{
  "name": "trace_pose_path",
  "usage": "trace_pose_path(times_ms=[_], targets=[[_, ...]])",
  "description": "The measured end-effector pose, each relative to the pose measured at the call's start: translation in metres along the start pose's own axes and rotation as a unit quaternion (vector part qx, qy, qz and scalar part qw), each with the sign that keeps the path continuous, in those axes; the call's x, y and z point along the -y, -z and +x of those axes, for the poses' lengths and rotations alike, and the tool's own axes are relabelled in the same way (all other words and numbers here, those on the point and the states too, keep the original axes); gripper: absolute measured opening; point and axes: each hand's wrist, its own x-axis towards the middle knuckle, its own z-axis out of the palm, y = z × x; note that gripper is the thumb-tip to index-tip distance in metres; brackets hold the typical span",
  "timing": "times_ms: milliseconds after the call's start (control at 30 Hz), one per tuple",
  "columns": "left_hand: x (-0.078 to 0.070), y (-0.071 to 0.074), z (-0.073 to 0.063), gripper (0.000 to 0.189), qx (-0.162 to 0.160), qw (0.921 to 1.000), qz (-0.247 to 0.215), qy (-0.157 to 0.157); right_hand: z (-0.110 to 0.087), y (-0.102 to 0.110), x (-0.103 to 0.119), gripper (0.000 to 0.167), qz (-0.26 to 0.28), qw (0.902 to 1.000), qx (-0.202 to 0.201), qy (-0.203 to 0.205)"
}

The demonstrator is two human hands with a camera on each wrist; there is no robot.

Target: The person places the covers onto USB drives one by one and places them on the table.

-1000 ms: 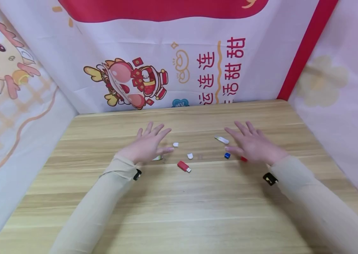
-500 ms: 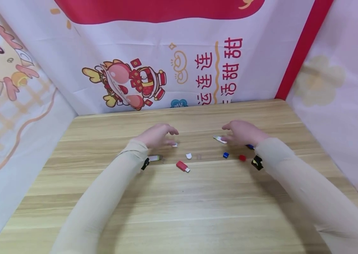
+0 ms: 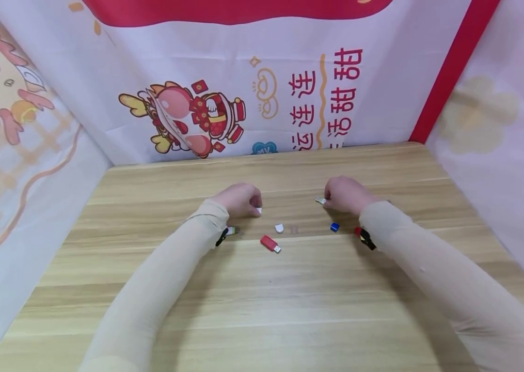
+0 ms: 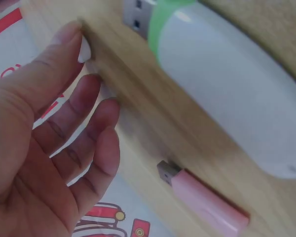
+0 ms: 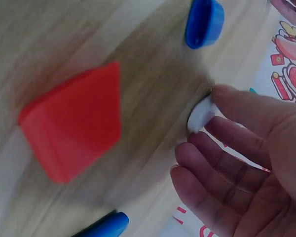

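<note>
Currently, on the head view, I'm seeing the left hand (image 3: 239, 200) pinching a small white cap (image 3: 259, 211) at its four o'clock, low over the tabletop (image 3: 262, 305). The right hand (image 3: 347, 195) is gripping a white USB stick (image 3: 320, 200) at its nine o'clock. From the left hand, a red USB stick (image 3: 270, 243) is lying toward five o'clock; from the right, a blue cap (image 3: 334, 227) is sitting toward seven.

On the left wrist view, the thumb is partly covering that cap while the other visible fingers are curving loosely. A white-and-green stick (image 4: 227, 94) is filling two o'clock, and a pink stick (image 4: 207, 200) is lying at five.

On the right wrist view, I'm watching thumb and forefinger pressing the white stick between them, the remaining fingers curling loosely. A red cap (image 5: 76, 123) is showing at nine o'clock.
</note>
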Motion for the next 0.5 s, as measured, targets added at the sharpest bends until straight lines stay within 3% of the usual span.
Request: trace_pose_path(times_ms=[233,500], targets=[[0.0007,-0.0042,0.0035,0.009,-0.008,0.9999,-0.002,0.009,0.0001,-0.0031,-0.0006,0.013,0.002,0.9998,0.001,-0.021],[-0.0076,-0.0019,-0.0017,0.011,-0.017,0.9995,0.014,-0.025,-0.0079,0.0001,0.0005,0.011,-0.008,0.9999,-0.014,-0.002]])
